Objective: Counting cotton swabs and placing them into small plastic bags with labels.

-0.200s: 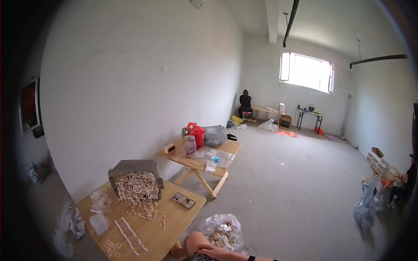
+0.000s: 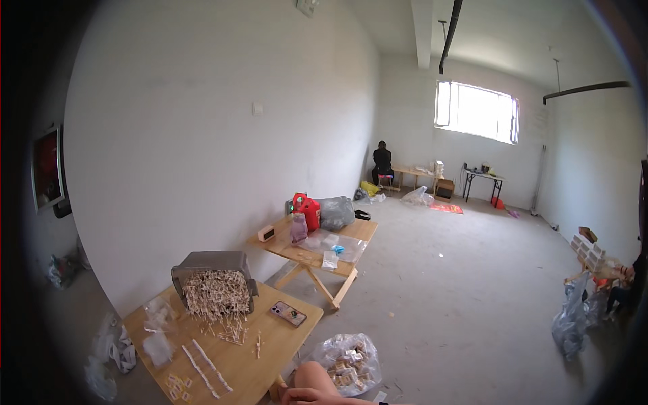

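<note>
At the lower edge my right hand (image 2: 305, 396) lies over my leg by the bare knee, fingers stretched out and partly cut off, holding nothing. My left hand is out of view. Left of the knee is a wooden table (image 2: 270, 358). A grey plastic bin (image 2: 210, 260) lies tipped on its side there, with a heap of cotton swabs (image 2: 216, 291) spilling out. Two thin parallel rows of swabs (image 2: 206, 370) run across the tabletop. Small yellow-and-white labels (image 2: 178, 387) lie at its near edge. A patterned phone (image 2: 288, 313) lies right of the bin.
Beside my knee a clear bag (image 2: 347, 364) of small packs stands on the floor. Clear plastic bags (image 2: 159, 347) lie at the table's left. A second table (image 2: 270, 243) holds a red jug (image 2: 307, 210) and a grey bag (image 2: 335, 213). A person (image 2: 382, 162) sits far back; another is far right.
The view has shifted slightly, so the room sits a little lower and further right. My right hand has moved left and down toward the lower edge.
</note>
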Tool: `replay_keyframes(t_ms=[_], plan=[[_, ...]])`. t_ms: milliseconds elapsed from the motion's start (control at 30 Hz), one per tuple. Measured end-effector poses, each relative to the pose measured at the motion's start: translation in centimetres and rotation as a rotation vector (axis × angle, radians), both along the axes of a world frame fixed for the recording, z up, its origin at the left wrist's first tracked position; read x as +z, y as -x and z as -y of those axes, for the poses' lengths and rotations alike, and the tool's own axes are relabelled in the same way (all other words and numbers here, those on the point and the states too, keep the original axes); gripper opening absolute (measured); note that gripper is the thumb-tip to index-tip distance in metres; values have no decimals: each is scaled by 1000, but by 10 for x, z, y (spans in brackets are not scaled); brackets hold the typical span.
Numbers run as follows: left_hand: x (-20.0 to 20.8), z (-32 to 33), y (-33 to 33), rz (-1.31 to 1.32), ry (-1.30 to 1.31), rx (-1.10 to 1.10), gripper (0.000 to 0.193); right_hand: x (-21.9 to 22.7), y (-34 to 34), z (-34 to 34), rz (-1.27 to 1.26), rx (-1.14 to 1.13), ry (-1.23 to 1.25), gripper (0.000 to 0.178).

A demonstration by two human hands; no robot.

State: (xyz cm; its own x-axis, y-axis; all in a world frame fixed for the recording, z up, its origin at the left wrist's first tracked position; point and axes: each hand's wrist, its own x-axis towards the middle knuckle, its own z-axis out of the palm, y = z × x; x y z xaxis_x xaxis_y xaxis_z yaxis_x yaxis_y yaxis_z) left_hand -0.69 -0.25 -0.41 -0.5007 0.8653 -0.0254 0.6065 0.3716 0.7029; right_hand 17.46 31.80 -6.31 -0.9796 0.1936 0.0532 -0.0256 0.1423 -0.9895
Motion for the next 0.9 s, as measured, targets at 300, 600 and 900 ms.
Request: replay_keyframes(t_ms=[300, 600, 900], plan=[[-48, 64, 35, 20, 279, 295, 23, -33, -24, -43, 211, -445, -530, 18], [-84, 116, 41, -392, 419, 596, 45, -52, -15, -52, -2, -460, -830, 20], [-180, 140, 31, -359, 562, 494, 50, -81, -31, -60, 195, -405, -945, 27]])
